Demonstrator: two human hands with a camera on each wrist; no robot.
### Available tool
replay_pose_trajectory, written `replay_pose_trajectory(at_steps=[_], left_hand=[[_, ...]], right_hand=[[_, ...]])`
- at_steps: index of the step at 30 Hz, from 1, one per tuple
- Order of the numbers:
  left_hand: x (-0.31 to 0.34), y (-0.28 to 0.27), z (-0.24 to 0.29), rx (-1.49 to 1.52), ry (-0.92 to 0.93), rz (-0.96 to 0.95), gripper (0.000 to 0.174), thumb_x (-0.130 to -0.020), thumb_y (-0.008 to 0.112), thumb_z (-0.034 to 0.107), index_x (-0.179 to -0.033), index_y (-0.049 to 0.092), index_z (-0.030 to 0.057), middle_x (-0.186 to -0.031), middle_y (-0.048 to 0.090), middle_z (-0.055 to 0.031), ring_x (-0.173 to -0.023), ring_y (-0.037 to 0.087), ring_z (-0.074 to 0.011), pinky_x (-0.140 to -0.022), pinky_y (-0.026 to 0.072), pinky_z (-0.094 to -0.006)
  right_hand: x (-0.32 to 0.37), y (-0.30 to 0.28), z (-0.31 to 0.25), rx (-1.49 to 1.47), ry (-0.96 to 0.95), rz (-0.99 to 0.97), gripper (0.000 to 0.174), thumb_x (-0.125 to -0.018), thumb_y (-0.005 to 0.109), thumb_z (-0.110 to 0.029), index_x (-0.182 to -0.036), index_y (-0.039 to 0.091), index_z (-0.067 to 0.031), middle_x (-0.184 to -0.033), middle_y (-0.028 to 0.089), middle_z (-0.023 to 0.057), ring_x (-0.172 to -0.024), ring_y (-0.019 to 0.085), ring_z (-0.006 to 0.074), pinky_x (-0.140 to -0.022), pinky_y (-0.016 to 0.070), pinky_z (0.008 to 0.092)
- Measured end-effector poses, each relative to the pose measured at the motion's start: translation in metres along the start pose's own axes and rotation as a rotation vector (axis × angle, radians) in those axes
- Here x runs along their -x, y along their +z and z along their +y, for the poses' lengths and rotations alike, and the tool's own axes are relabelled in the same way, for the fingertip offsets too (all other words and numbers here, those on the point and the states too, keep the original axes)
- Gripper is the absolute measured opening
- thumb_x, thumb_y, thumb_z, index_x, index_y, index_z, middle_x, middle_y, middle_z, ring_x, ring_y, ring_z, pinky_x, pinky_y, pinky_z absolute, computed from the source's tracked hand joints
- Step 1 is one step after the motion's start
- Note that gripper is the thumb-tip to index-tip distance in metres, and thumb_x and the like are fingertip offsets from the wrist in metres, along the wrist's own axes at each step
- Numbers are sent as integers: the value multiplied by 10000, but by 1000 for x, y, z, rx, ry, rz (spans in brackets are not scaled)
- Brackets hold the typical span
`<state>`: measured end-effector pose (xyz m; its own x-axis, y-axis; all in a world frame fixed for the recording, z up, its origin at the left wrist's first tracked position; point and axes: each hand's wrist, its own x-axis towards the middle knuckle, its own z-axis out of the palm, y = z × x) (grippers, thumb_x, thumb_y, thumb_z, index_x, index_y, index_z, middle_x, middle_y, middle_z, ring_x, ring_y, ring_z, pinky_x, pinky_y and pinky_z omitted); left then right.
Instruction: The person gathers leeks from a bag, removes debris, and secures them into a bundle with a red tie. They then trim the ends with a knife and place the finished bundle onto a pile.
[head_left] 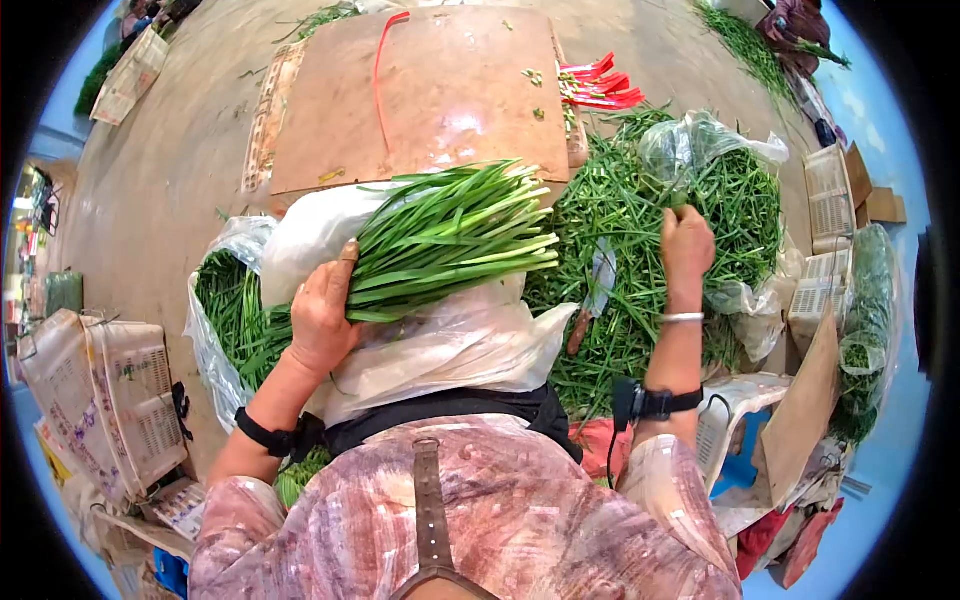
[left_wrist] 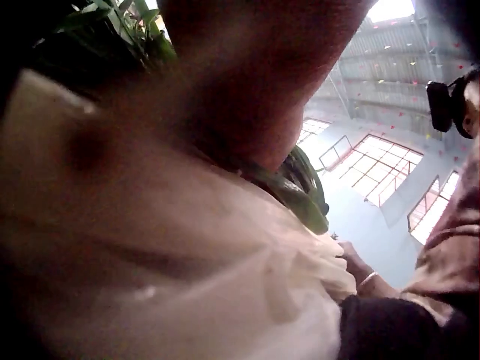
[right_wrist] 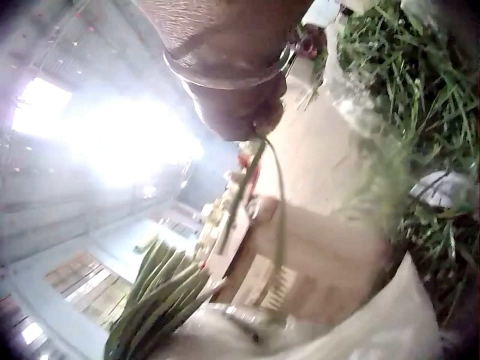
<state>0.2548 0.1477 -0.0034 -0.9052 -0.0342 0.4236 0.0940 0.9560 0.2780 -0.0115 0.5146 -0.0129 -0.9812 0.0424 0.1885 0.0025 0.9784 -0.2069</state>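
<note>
My left hand [head_left: 322,312] grips a thick bunch of garlic chives [head_left: 450,240], thumb over the leaves. The bunch lies across the white plastic sheet [head_left: 440,350] on my lap, pale cut ends pointing right. Off to the right, my right hand [head_left: 687,245] is above a heap of loose green leaves [head_left: 625,350]. In the right wrist view, a couple of thin chive leaves [right_wrist: 241,196] hang from its curled fingers. A knife [head_left: 603,270] rests on the heap, left of that hand. The left wrist view is mostly dark forearm and plastic sheet.
Ahead stands a brown board [head_left: 430,100] with a red strap [head_left: 380,80] on it. Red ties [head_left: 603,85] lie at its right edge. A plastic bag of chives [head_left: 225,310] stands at my left. Plastic crates [head_left: 110,390] flank me, and a clear bag [head_left: 700,145] covers part of the heap.
</note>
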Motion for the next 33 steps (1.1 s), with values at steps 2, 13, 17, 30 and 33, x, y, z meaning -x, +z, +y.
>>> replay_pose_trajectory(at_steps=[2, 13, 17, 30, 33], left_hand=[[1, 4, -3, -53, 4, -15, 797, -677, 717, 225, -1366, 365, 37, -943, 571, -135, -808, 571, -301, -684, 461, -389], [-19, -28, -5, -182, 152, 57, 751, -656, 709, 186, -1339, 428, 56, -913, 595, -86, -748, 575, -252, -647, 431, -357], [-18, -41, -25, -272, 111, 154, 655, -690, 614, 49, -1316, 431, -3, -960, 612, -102, -795, 585, -249, -682, 422, -357], [-15, -22, -25, -243, 49, -22, 643, -690, 635, 106, -1311, 469, 81, -983, 579, -80, -880, 572, -249, -761, 396, -346], [-8, -20, -30, -241, 62, -22, 638, -690, 640, 109, -1305, 474, 69, -998, 575, -95, -887, 564, -262, -779, 397, -355]], right_hand=[[-4, -15, 0, 221, 31, -73, 418, -760, 692, -362, -999, 599, -32, -925, 647, 174, -837, 629, 344, -691, 505, 444], [39, -26, -138, -509, -880, -331, 270, -713, 670, -56, -970, 593, -37, -935, 615, 156, -835, 601, 353, -745, 491, 393], [71, -63, -133, -982, -823, -69, 250, -614, 673, 35, -847, 610, -32, -919, 613, 134, -827, 604, 303, -725, 492, 360], [110, -54, -103, -960, -1020, -290, 167, -660, 679, 43, -776, 607, -55, -780, 636, 74, -675, 616, 215, -576, 465, 294], [106, -70, -82, -1169, -542, -818, 89, -722, 670, 51, -776, 621, 0, -708, 624, 32, -609, 564, 70, -520, 428, 213]])
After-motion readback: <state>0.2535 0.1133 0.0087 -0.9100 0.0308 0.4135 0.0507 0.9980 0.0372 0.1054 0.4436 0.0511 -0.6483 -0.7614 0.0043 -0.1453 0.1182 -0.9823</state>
